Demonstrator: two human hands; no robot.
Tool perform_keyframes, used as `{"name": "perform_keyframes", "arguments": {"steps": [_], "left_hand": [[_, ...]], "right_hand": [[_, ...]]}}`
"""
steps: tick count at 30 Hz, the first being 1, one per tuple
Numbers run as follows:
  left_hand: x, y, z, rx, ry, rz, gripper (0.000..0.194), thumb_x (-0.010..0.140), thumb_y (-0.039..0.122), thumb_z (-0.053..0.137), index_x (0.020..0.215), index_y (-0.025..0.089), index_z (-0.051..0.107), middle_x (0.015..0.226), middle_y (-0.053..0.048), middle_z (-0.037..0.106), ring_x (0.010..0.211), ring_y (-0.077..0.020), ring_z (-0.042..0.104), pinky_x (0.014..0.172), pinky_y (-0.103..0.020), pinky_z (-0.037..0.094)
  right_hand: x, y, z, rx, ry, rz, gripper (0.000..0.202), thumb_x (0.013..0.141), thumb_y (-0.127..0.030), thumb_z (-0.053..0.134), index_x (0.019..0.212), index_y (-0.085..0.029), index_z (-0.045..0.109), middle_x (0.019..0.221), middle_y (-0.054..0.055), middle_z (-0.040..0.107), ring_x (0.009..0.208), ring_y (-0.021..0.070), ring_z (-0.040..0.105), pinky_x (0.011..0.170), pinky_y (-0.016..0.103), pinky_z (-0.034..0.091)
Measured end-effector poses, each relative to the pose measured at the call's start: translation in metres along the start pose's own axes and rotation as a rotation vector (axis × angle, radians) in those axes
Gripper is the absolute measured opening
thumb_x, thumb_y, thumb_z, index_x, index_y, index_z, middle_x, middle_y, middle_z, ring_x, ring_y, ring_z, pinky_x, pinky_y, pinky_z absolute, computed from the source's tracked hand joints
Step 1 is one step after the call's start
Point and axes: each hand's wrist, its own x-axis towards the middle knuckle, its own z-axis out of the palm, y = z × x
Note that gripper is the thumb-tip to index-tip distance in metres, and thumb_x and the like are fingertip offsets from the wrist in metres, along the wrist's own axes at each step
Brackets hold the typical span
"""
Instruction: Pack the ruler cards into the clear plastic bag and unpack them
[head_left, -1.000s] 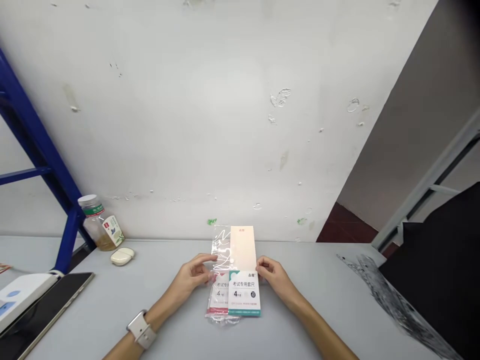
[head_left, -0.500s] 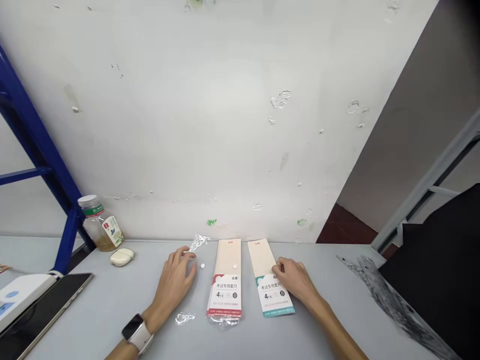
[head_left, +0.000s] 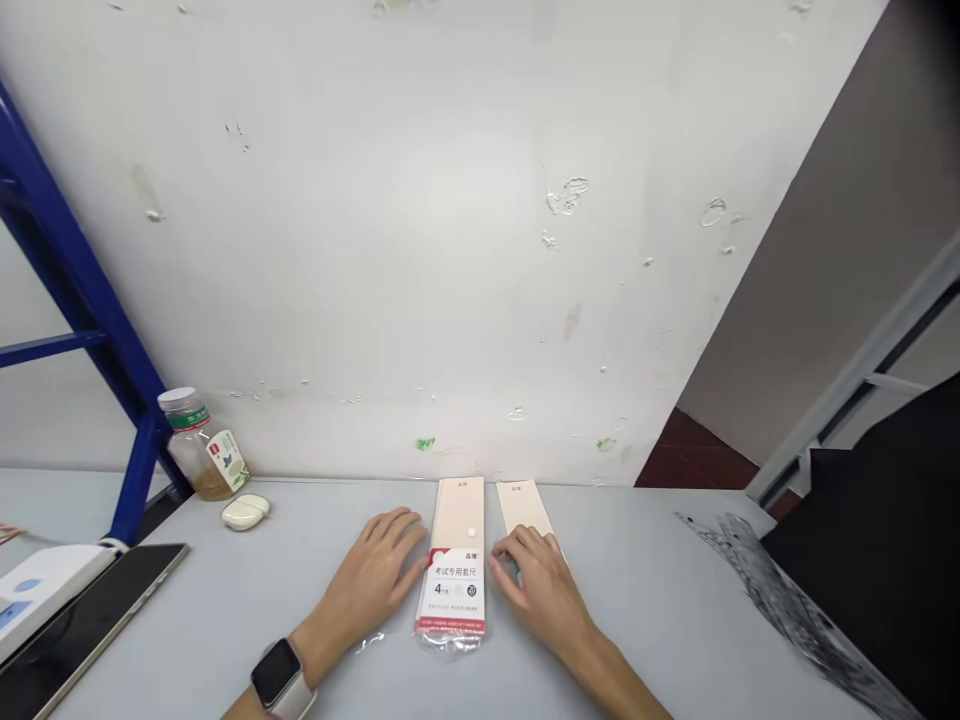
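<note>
A ruler-set packet with a red label (head_left: pixel 452 598) lies flat on the grey table, its cream upper part toward the wall and clear plastic at its near end. My left hand (head_left: pixel 379 568), wearing a watch (head_left: pixel 276 672) at the wrist, rests palm down to its left with fingers spread. The left thumb is at the packet's left edge; whether it touches cannot be made out. A second ruler-set packet (head_left: pixel 523 503) lies to the right, mostly covered by my right hand (head_left: pixel 541 590). That hand is loosely curved, thumb apart from the fingers, its fingertips between the two packets.
A lidded jar (head_left: pixel 204 455), a small cream case (head_left: pixel 245 512) and a dark phone (head_left: pixel 90 625) are at left, near a blue metal frame (head_left: pixel 82 260). Clear plastic (head_left: pixel 370 640) lies by my left wrist. A black item (head_left: pixel 877 540) is at right; the wall stands behind.
My left hand has moved right to the red-labelled packet, over the clear plastic and small white dot. My right hand has shifted left, uncurled from its pinch, and now covers the teal-labelled packet.
</note>
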Motion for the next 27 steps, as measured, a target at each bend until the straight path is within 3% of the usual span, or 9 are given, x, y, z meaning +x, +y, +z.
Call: {"name": "perform_keyframes", "arguments": {"steps": [5, 9, 12, 16, 18, 21, 27], "left_hand": [[-0.001, 0.008, -0.003, -0.136, -0.075, -0.001, 0.033, 0.096, 0.04, 0.047, 0.125, 0.029, 0.059, 0.132, -0.006, 0.058, 0.127, -0.03, 0.045, 0.105, -0.046, 0.035], [-0.001, 0.007, -0.004, -0.339, -0.035, -0.087, 0.031, 0.095, 0.041, 0.05, 0.122, 0.03, 0.06, 0.129, -0.005, 0.059, 0.126, -0.0294, 0.045, 0.105, -0.046, 0.036], [0.002, 0.008, -0.003, -0.603, 0.021, -0.186, 0.032, 0.093, 0.042, 0.053, 0.121, 0.029, 0.059, 0.126, -0.006, 0.06, 0.121, -0.0286, 0.05, 0.103, -0.044, 0.039], [0.006, 0.011, -0.001, -1.032, 0.017, -0.296, 0.041, 0.088, 0.045, 0.059, 0.124, 0.025, 0.054, 0.114, -0.007, 0.063, 0.094, -0.0228, 0.063, 0.086, -0.038, 0.05], [0.008, 0.013, -0.001, -1.148, -0.005, -0.329, 0.043, 0.085, 0.046, 0.063, 0.12, 0.024, 0.055, 0.108, -0.005, 0.061, 0.076, -0.0173, 0.062, 0.073, -0.033, 0.052], [0.009, 0.014, -0.003, -1.21, -0.027, -0.343, 0.04, 0.081, 0.043, 0.069, 0.114, 0.024, 0.059, 0.103, -0.003, 0.059, 0.065, -0.0123, 0.056, 0.064, -0.03, 0.049], [0.009, 0.014, -0.004, -1.24, -0.03, -0.362, 0.042, 0.078, 0.042, 0.071, 0.115, 0.024, 0.06, 0.101, -0.003, 0.059, 0.065, -0.0127, 0.056, 0.065, -0.03, 0.049]], "right_hand": [[-0.002, -0.011, 0.008, 0.21, -0.063, 0.1, 0.01, 0.085, -0.033, 0.059, 0.089, -0.026, 0.065, 0.089, 0.003, 0.064, 0.087, 0.024, 0.057, 0.08, 0.037, 0.039], [0.002, -0.009, 0.006, 0.429, -0.06, 0.236, 0.009, 0.077, -0.032, 0.066, 0.081, -0.024, 0.067, 0.082, 0.001, 0.062, 0.078, 0.0211, 0.055, 0.078, 0.034, 0.041], [0.004, -0.01, 0.003, 0.584, -0.061, 0.263, 0.014, 0.078, -0.037, 0.064, 0.075, -0.023, 0.067, 0.077, 0.001, 0.059, 0.074, 0.0196, 0.052, 0.073, 0.031, 0.041], [0.004, -0.012, -0.002, 0.679, -0.091, 0.253, 0.028, 0.085, -0.045, 0.056, 0.073, -0.022, 0.066, 0.076, 0.001, 0.057, 0.073, 0.0185, 0.049, 0.069, 0.029, 0.039], [0.003, -0.012, -0.003, 0.694, -0.112, 0.255, 0.029, 0.086, -0.045, 0.055, 0.073, -0.021, 0.065, 0.076, 0.001, 0.056, 0.073, 0.0179, 0.048, 0.068, 0.029, 0.038], [0.003, -0.012, -0.004, 0.712, -0.125, 0.254, 0.027, 0.085, -0.043, 0.056, 0.071, -0.02, 0.063, 0.075, 0.001, 0.055, 0.072, 0.0172, 0.047, 0.068, 0.029, 0.038], [0.005, -0.01, -0.006, 0.737, -0.132, 0.26, 0.024, 0.081, -0.041, 0.057, 0.069, -0.021, 0.062, 0.072, -0.001, 0.055, 0.07, 0.0165, 0.046, 0.067, 0.028, 0.037]]}}
